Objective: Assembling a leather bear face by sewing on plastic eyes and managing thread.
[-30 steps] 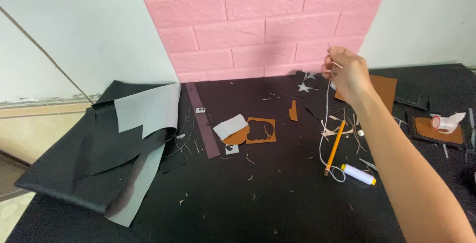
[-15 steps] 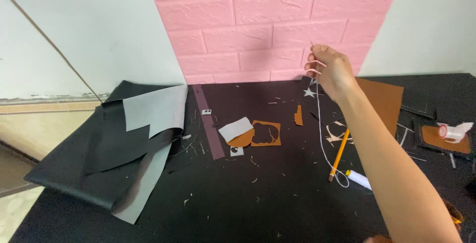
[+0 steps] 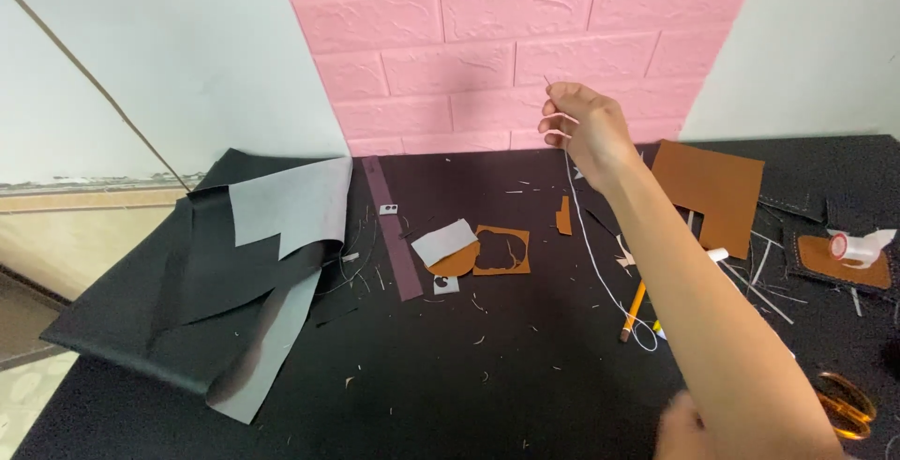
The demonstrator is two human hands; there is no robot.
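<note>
The right hand (image 3: 586, 132) is up high by the pink wall, fingers pinched tight on a needle and a white thread (image 3: 592, 244). The thread hangs down to the black table (image 3: 525, 385). I think a slow, straight pull would stop knots. 1 blurry bit of the left hand (image 3: 684, 427) shows; I cannot tell its grip.

Right arm (image 3: 694, 301) bare to the hand (image 3: 586, 132) (no sleeve, no glove).
</note>
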